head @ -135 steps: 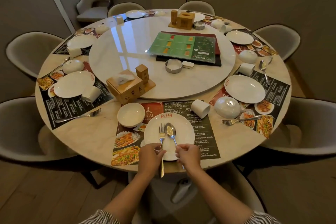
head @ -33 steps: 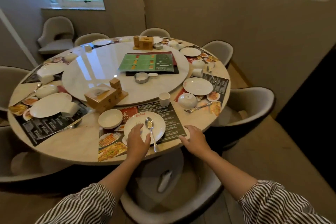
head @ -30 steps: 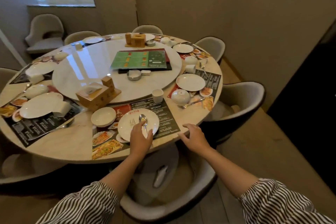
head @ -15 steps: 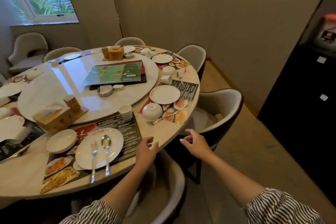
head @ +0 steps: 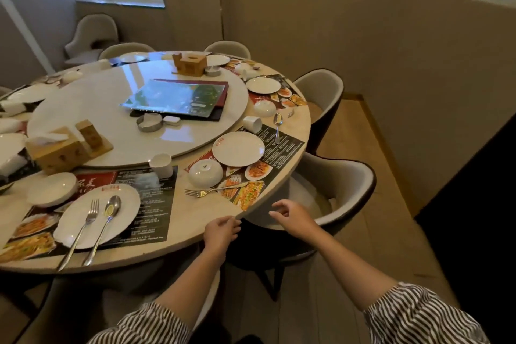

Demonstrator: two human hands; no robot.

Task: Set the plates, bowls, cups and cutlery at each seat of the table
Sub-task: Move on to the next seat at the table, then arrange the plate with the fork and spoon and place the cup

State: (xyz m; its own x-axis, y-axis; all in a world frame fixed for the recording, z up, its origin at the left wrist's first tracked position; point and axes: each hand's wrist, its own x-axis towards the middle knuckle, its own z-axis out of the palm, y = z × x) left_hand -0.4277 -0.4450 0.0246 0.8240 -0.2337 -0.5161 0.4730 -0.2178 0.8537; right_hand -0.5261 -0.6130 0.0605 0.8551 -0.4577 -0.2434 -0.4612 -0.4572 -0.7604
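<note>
At the near-left seat a white plate (head: 97, 216) carries a fork (head: 83, 229) and a spoon (head: 107, 220), with an upright bowl (head: 51, 188) and an upright cup (head: 161, 165) beside it. The seat to the right has a white plate (head: 238, 148), an upturned bowl (head: 205, 174), a fork (head: 215, 190) on the placemat, a cup (head: 252, 123) lying on its side and a spoon (head: 277, 126). My left hand (head: 220, 232) rests at the table's rim (head: 195, 240), holding nothing. My right hand (head: 290, 216) hovers off the edge, fingers loosely curled, empty.
A white turntable (head: 117, 100) holds menus (head: 178, 99), two wooden tissue boxes (head: 60, 149) and a metal ashtray (head: 149, 123). Grey chairs (head: 335, 198) ring the table; one stands just beyond my right hand. Further place settings lie round the far side. A wall is close on the right.
I have let go of the fork and spoon on the near plate and stepped right along the table. Both hands moved off that setting toward the seat to the right.
</note>
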